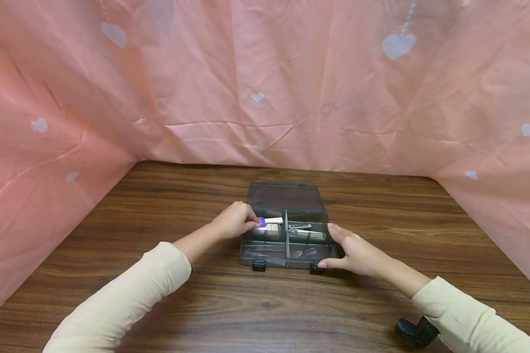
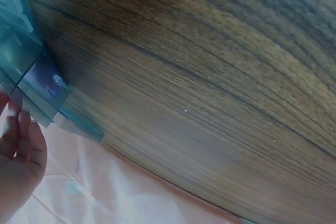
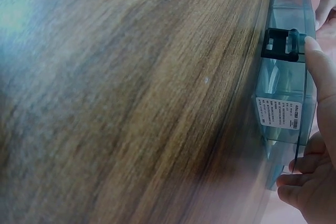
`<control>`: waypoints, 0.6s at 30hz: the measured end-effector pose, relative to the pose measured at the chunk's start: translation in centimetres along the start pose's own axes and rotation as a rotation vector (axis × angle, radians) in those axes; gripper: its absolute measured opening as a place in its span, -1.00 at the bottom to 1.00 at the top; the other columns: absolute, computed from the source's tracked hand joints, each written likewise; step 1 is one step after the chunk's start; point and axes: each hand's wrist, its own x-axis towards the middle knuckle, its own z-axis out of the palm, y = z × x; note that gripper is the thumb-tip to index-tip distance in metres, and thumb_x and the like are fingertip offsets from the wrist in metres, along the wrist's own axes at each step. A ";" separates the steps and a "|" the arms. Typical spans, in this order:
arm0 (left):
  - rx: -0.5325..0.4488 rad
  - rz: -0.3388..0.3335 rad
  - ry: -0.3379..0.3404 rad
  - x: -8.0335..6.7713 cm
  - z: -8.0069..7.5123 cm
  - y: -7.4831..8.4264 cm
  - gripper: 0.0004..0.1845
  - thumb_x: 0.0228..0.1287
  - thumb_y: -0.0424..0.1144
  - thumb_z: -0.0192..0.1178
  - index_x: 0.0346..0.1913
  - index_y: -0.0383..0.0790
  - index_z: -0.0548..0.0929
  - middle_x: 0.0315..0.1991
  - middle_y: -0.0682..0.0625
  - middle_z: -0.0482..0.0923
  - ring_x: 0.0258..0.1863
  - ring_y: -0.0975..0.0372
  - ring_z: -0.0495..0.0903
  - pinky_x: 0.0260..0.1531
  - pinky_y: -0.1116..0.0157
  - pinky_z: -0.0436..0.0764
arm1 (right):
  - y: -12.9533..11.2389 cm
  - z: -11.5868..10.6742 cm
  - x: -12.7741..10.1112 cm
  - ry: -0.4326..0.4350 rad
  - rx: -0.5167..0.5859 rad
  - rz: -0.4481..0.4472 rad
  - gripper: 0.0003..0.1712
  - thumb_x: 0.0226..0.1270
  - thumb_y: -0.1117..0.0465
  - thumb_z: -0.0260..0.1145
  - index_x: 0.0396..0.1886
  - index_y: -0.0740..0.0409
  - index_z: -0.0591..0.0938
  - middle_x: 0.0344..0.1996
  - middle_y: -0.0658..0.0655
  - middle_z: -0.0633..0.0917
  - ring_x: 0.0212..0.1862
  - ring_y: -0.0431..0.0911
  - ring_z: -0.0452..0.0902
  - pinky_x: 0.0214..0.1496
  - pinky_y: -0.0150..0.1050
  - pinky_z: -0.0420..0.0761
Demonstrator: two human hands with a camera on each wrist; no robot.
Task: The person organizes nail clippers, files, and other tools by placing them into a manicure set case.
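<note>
A translucent dark plastic case (image 1: 287,267) lies on the table with its lid (image 1: 284,197) raised at the back. My left hand (image 1: 236,220) reaches over its left wall, thumb and fingertips pinching a small purple bottle with a white cap (image 1: 261,222) in the back left compartment. Beside the bottle lies a pale labelled item (image 1: 272,227). My right hand (image 1: 355,252) grips the case's front right corner, thumb by a black latch (image 3: 283,44), fingers along the side wall. Nail clippers (image 1: 301,226) and a pale slim strip (image 1: 306,235) lie back right; small clear pieces (image 1: 311,251) lie front right.
A brown wood-grain table (image 1: 265,309) carries the case. Pink cloth (image 1: 274,88) with white hearts hangs behind and at both sides. A black object (image 1: 417,332) is by the right sleeve. A white printed label (image 3: 278,113) is on the case's front.
</note>
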 end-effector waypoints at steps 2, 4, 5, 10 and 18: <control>0.006 0.018 0.010 -0.1 0.1 0.0 -0.86 0.18 -0.31 0.24 -0.34 -0.29 0.76 -0.36 -0.03 0.73 -0.40 0.29 0.58 -0.38 0.38 0.53 | 0.0 0.0 0.0 0.001 0.002 0.000 0.19 -0.02 -0.31 0.33 0.30 0.55 0.19 0.28 0.52 0.25 0.32 0.33 0.18 0.28 0.18 0.28; 0.013 0.019 0.036 -0.2 0.2 -0.1 -0.86 0.18 -0.29 0.24 -0.33 -0.27 0.76 -0.37 -0.02 0.73 -0.38 0.27 0.56 -0.33 0.34 0.52 | 0.0 0.1 0.0 0.005 0.003 -0.002 0.18 -0.02 -0.30 0.33 0.29 0.55 0.20 0.28 0.52 0.26 0.32 0.33 0.18 0.28 0.18 0.28; 0.015 0.016 0.054 -0.3 0.2 -0.1 -0.86 0.18 -0.27 0.24 -0.33 -0.26 0.76 -0.36 -0.02 0.72 -0.35 0.26 0.56 -0.30 0.32 0.52 | 0.0 0.1 0.0 0.008 0.004 -0.004 0.18 -0.02 -0.30 0.34 0.29 0.56 0.20 0.28 0.52 0.26 0.32 0.33 0.18 0.28 0.18 0.28; 0.029 0.022 0.175 -1.0 0.4 -0.3 -0.83 0.20 -0.23 0.22 -0.29 -0.25 0.75 -0.32 -0.03 0.68 -0.22 0.15 0.57 -0.15 0.20 0.55 | 0.0 0.2 0.1 0.017 0.000 -0.015 0.16 -0.02 -0.27 0.35 0.28 0.56 0.21 0.27 0.53 0.27 0.32 0.33 0.19 0.28 0.18 0.28; 0.085 0.044 0.328 -2.8 0.4 -0.3 -0.73 0.23 -0.18 0.20 -0.11 -0.28 0.68 -0.11 -0.10 0.62 -0.04 0.05 0.54 -0.01 0.06 0.50 | 0.0 -0.3 -0.1 0.009 -0.031 -0.020 0.15 -0.01 -0.28 0.34 0.27 0.56 0.23 0.27 0.52 0.28 0.32 0.34 0.18 0.27 0.19 0.28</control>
